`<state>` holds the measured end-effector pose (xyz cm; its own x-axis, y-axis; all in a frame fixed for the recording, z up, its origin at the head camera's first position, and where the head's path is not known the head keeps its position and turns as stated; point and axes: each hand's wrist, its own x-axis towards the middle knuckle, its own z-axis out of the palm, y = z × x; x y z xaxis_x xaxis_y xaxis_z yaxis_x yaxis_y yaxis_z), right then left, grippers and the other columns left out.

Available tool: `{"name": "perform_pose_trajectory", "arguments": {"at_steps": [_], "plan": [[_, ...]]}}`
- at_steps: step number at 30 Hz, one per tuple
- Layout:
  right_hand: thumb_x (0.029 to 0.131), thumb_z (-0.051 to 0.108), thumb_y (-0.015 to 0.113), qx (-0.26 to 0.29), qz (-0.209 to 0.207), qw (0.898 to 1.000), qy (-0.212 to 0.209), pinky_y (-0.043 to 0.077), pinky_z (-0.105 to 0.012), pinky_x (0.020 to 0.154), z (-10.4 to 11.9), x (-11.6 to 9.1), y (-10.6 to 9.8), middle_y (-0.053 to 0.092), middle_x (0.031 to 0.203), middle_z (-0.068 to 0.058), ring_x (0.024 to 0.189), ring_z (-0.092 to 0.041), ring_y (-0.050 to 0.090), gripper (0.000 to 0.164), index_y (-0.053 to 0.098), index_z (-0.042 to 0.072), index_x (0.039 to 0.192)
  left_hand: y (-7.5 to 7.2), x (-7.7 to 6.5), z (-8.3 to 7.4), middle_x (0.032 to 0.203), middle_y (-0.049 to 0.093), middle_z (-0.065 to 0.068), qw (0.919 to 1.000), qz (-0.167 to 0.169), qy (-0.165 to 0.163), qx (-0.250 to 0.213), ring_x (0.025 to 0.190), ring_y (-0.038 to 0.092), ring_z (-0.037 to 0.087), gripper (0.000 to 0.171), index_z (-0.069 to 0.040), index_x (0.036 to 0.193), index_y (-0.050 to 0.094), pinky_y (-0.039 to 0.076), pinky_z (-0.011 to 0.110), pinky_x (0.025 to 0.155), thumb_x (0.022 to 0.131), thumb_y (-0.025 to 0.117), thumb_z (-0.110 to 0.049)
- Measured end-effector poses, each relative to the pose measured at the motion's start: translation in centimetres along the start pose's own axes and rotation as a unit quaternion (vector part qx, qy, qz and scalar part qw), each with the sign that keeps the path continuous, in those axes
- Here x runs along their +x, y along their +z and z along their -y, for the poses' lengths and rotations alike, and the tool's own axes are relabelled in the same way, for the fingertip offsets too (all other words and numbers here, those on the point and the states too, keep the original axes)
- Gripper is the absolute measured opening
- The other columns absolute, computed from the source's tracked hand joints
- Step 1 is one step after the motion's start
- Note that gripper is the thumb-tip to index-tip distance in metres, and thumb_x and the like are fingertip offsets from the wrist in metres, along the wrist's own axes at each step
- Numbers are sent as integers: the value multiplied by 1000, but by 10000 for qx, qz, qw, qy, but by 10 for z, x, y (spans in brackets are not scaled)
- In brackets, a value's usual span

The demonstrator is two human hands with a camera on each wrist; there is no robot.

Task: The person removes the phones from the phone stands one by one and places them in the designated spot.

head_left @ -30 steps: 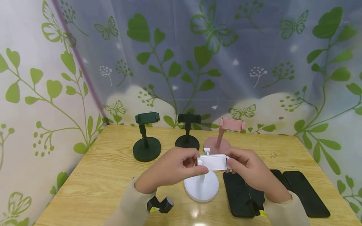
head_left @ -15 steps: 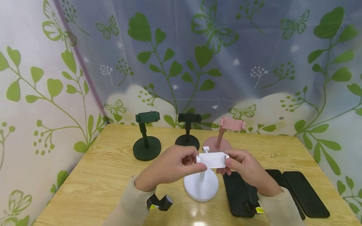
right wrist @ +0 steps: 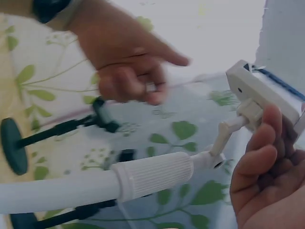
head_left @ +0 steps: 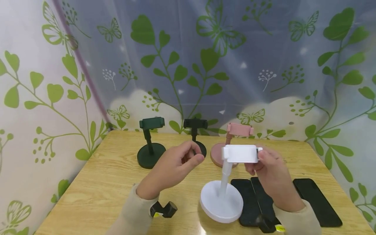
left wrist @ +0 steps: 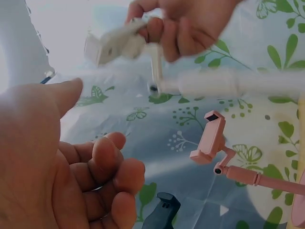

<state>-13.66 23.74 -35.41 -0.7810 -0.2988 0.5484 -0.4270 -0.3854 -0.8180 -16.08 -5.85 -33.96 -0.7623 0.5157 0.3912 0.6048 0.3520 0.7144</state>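
Observation:
A white phone stand [head_left: 242, 153] with a round base is held by my right hand [head_left: 273, 176], whose thumb and fingers pinch the right end of its clamp. The base looks tilted and seems raised off the table. In the right wrist view, the fingers of that hand curl behind the clamp [right wrist: 262, 93], and the ribbed white pole [right wrist: 155, 174] stretches to the left. My left hand [head_left: 173, 166] hovers left of the stand, apart from it, its fingers loosely curled around nothing. The left wrist view shows the palm of the same hand [left wrist: 62, 162] bare.
At the back of the wooden table [head_left: 97, 182] stand a dark green phone stand [head_left: 151, 153], a black one [head_left: 195, 125] and a pink one [head_left: 240, 130]. Black phones [head_left: 318, 202] lie at the right, partly under my right arm. A leaf-patterned curtain [head_left: 182, 49] hangs behind.
My left hand has let go of the clamp's left end and drawn back left. My right hand has moved right and up with the stand, whose base now appears larger and tilted.

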Motion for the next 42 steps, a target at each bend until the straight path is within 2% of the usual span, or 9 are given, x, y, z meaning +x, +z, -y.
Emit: {"name": "perform_pose_trajectory", "arguments": {"at_steps": [5, 10, 13, 19, 21, 23, 28, 34, 42], "plan": [[112, 12, 16, 5, -846, 9964, -31, 22, -37, 65, 34, -6, -19, 61, 81, 2, 68, -19, 41, 54, 68, 13, 99, -2, 1, 1, 70, 55, -9, 9999, 107, -68, 73, 58, 49, 11, 21, -25, 102, 64, 44, 28, 58, 104, 62, -46], [109, 8, 28, 176, -2053, 9765, -634, 36, -25, 63, 51, -8, -31, 66, 85, -6, 70, -16, 54, 40, 65, -1, 98, -2, 3, 3, 69, 53, -8, 9997, 215, -75, 123, 57, 48, 11, 25, -24, 105, 63, 44, 28, 58, 102, 64, -49], [104, 6, 41, -609, -2783, 9506, -1231, 39, -20, 59, 51, -1, -31, 60, 74, -6, 63, -16, 51, 32, 63, -6, 85, -3, 3, 3, 71, 54, -8, 9996, 229, -100, 130, 57, 48, 11, 24, -24, 110, 61, 45, 28, 58, 103, 62, -47], [97, 10, 43, -3265, -3482, 8601, -1796, 23, -24, 52, 27, 18, -55, 46, 63, 3, 56, -13, 34, 29, 54, -1, 73, -3, 1, 5, 70, 52, -8, 9994, 257, -61, 237, 53, 45, 10, 21, -23, 115, 60, 43, 29, 57, 111, 46, -39], [98, 9, 42, -3145, -3377, 8637, -2026, 23, -23, 52, 13, 24, -72, 47, 62, 3, 54, -12, 34, 28, 54, -1, 74, -1, 0, 6, 70, 52, -7, 9991, 356, -77, 216, 53, 46, 10, 23, -23, 116, 60, 44, 29, 58, 113, 42, -38], [99, 8, 42, -2768, -3255, 8820, -1989, 22, -24, 52, 2, 28, -88, 47, 62, 1, 54, -13, 33, 29, 54, -2, 74, 1, 0, 7, 71, 52, -7, 9985, 489, -116, 210, 54, 48, 10, 26, -23, 117, 60, 46, 29, 60, 113, 40, -39], [103, 10, 44, -2224, -2952, 9226, -1107, 20, -29, 52, -9, 39, -121, 44, 62, -3, 53, -15, 30, 31, 52, -4, 77, 5, 1, 7, 73, 53, -8, 9973, 634, -170, 334, 56, 49, 8, 25, -22, 117, 61, 47, 29, 63, 113, 40, -37], [107, 17, 43, -2451, -2912, 9240, -368, 20, -32, 53, -8, 48, -142, 44, 64, -4, 53, -17, 29, 37, 49, -6, 78, 7, 3, 8, 74, 52, -8, 9958, 796, -71, 447, 57, 44, 6, 24, -22, 114, 60, 44, 28, 63, 113, 41, -37], [103, 7, 38, -2188, -2848, 9330, -225, 15, -34, 51, -18, 49, -155, 45, 61, -2, 50, -16, 29, 33, 46, -5, 73, 10, 4, 9, 70, 51, -10, 9941, 903, 65, 605, 55, 40, 5, 28, -22, 105, 63, 47, 27, 66, 114, 40, -34]]}}
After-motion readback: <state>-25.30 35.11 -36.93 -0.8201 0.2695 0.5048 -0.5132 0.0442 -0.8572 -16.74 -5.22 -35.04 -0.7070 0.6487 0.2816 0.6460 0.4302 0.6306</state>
